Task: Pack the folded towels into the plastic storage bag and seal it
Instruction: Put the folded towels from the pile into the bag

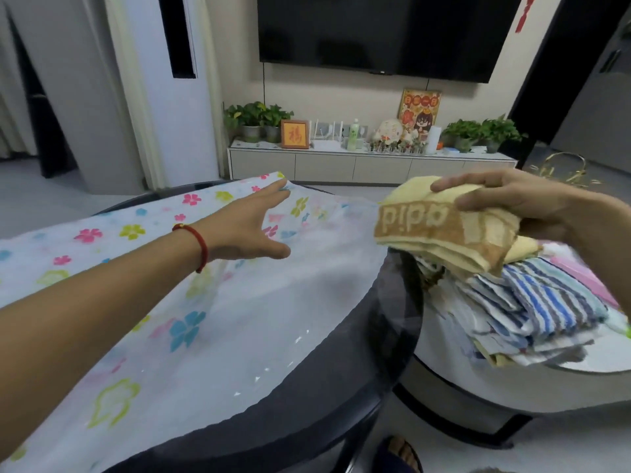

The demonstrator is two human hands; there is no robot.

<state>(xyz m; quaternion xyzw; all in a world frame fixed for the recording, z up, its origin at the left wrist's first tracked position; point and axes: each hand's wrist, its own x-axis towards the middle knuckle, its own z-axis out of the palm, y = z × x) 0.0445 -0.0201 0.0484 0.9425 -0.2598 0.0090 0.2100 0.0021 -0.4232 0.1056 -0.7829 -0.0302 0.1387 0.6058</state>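
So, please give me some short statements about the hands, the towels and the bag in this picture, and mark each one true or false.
1. The right hand grips a folded yellow towel with a brown lettered band. True.
2. The left hand holds a striped towel. False: it reaches open-fingered over the translucent flower-printed plastic bag.
3. The bag lies on a dark round table. True.
4. The stack of folded striped towels is inside the bag. False: it sits outside, on a lighter round table.

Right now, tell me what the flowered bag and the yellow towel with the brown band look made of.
Flowered translucent storage bag: thin glossy plastic film, apparently; the dark table shows through and glints mark it.
Yellow folded towel with brown band: looks like matte terry cloth, with woven lettering and soft thick folds.
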